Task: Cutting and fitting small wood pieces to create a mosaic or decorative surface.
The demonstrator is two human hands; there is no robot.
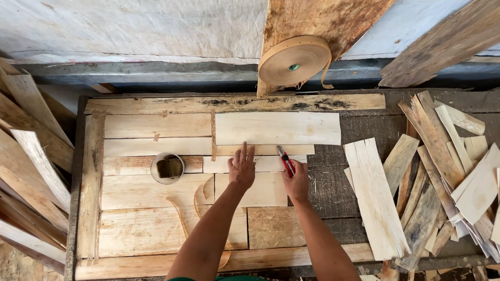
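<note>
My left hand (241, 167) lies flat, fingers spread, on pale wood veneer strips (260, 164) laid side by side on the work table. My right hand (296, 183) grips a red utility knife (285, 159), its tip pointing away from me onto the narrow strip (271, 150) just right of my left fingers. A wider veneer sheet (277, 128) lies beyond. Thin curled strips of brown tape (179, 218) rest on the sheets near my left forearm.
A large roll of brown paper tape (294, 61) hangs at the table's far edge. A small round tin with a sponge (167, 167) sits left of my hands. Loose veneer pieces (442, 171) pile up at right, more boards (31, 166) lean at left.
</note>
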